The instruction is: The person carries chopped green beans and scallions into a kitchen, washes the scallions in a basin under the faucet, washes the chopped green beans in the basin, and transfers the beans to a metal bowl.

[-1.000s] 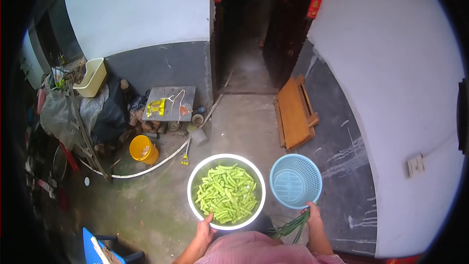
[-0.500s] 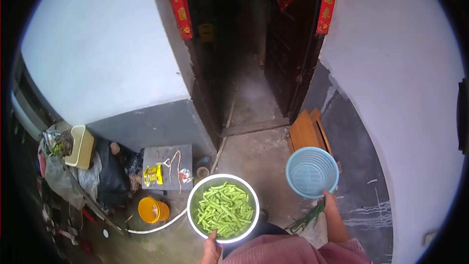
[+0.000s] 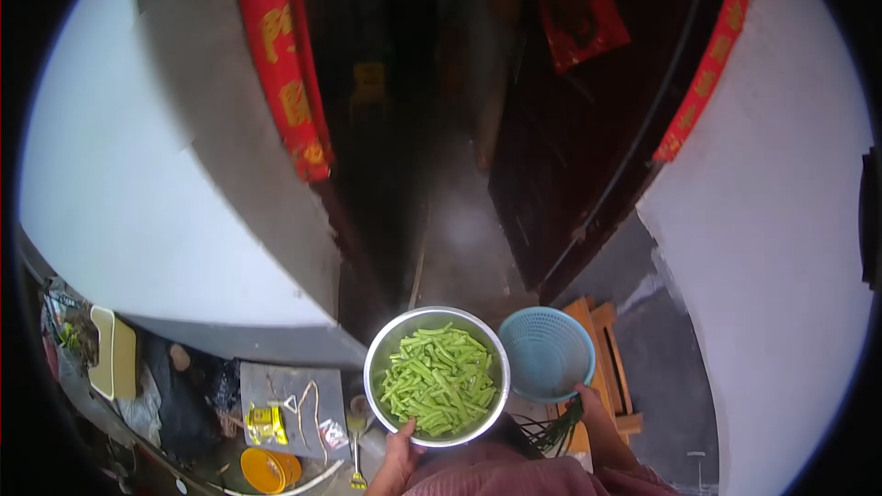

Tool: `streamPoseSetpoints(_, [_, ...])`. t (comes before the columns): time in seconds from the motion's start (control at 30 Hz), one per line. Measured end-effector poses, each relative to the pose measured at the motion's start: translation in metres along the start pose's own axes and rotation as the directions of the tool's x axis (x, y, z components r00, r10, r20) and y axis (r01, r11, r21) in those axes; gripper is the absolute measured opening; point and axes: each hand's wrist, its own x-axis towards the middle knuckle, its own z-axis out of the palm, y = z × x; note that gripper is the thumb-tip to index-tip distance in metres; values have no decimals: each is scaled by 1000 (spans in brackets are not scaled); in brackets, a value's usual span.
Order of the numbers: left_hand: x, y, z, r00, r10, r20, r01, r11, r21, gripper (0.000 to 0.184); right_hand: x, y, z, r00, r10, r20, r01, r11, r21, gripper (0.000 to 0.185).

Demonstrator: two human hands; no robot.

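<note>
My left hand (image 3: 399, 459) is closed on the near rim of a round metal bowl (image 3: 504, 370), its thumb over the edge. Cut green bean pieces (image 3: 439, 380) fill the bowl, which is held in front of my body. To the right, my right hand (image 3: 593, 404) is closed at the near rim of a light blue plastic basket (image 3: 548, 354). Nothing shows inside the basket. Long green leafy stalks (image 3: 551, 432) hang below it from the same hand. The bowl and basket are side by side.
A dark doorway (image 3: 413, 174) stands ahead, with an open door (image 3: 588, 129) on its right. A wooden bench (image 3: 606, 377) leans by the right wall. At the lower left are a grey slab (image 3: 276, 372) with a yellow packet (image 3: 265, 424), a yellow bucket (image 3: 270, 470) and a cream tub (image 3: 113, 354).
The doorway is much nearer, and the slab and bucket have shifted down and left in view. Both hands keep their holds. The basket now appears closer to the bowl than half a second ago.
</note>
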Motion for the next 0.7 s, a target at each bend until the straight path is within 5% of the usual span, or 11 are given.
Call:
streamPoseSetpoints(0.23, [114, 87, 116, 997, -10, 73, 15, 998, -68, 44, 114, -81, 70, 999, -26, -22, 25, 998, -62, 23])
streamPoseSetpoints(0.47, [251, 171, 278, 992, 44, -115, -40, 999, 32, 28, 271, -227, 180, 997, -66, 30, 71, 969, -238, 27])
streamPoseSetpoints(0.63, [252, 182, 306, 992, 107, -70, -108, 994, -22, 30, 318, -227, 191, 927, -247, 282, 242, 969, 52, 51])
streamPoseSetpoints(0.7, [265, 221, 351, 989, 112, -99, -117, 992, -47, 31, 335, -246, 223, 965, -81, 249, 125, 978, -165, 55])
